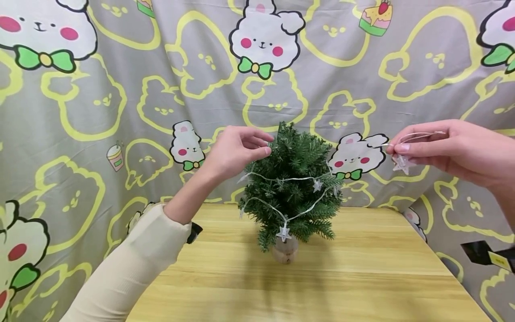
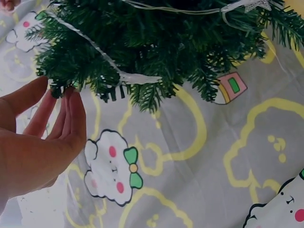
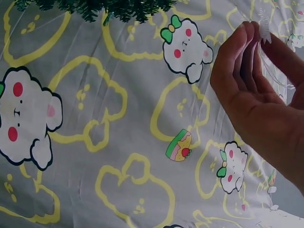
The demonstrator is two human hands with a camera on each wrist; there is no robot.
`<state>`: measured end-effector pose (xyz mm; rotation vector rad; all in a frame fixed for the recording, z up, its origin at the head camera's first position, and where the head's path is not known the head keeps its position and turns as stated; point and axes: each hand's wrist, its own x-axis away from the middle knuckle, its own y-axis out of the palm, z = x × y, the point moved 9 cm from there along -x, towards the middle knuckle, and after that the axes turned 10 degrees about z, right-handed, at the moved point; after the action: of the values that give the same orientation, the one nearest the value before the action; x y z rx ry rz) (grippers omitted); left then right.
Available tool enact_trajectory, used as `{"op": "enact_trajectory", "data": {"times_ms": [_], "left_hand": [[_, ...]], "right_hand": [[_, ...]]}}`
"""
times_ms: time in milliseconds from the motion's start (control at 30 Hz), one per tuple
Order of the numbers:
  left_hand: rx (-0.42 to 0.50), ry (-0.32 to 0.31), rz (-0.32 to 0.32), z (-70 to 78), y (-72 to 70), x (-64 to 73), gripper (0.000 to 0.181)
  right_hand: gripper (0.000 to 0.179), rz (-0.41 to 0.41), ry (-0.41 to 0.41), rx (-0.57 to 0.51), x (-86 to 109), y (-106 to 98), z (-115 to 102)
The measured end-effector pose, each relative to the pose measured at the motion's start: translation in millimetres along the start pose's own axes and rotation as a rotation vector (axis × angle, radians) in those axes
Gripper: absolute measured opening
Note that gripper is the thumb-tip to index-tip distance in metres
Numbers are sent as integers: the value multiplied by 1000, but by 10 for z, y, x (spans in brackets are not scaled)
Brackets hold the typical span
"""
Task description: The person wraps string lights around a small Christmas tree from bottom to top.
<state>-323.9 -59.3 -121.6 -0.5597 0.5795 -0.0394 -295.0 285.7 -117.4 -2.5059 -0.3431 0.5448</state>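
A small green artificial Christmas tree [image 1: 295,156] stands upright on a light wooden base [image 1: 285,251]. A clear star string light [image 1: 299,179] winds around its branches, and one star [image 1: 283,233] hangs low in front. At the tree's upper left, my left hand [image 1: 235,150] touches the branch tips [image 2: 56,89], its thumb and fingers slightly apart. Off to the tree's right, my right hand [image 1: 450,150] pinches the thin wire of the string light by a star [image 1: 401,164]. A loop of wire lies over that hand. The tree's far side is hidden.
The tree stands on a wood-grain table [image 1: 225,277]. Behind and around it hangs a grey cloth [image 1: 217,112] printed with white rabbits and yellow outlines. The table's right edge slants toward the front.
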Motion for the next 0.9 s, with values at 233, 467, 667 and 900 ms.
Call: {"op": "enact_trajectory", "data": {"times_ms": [233,467,667,900], "left_hand": [[10,-24,20,-72,-15,-39,24],[-3,-44,18,-98,-16,-41,22],[-20,-50,19,-111,-26,-37,21],[-32,-51,18,-117,-23,-40,18]], "right_hand": [[31,120,76,9,-70,5,-20],[24,90,130,141,-122,77,46],[36,120,191,390,-230,91,60],[32,168,219,415,-302,70,58]]}}
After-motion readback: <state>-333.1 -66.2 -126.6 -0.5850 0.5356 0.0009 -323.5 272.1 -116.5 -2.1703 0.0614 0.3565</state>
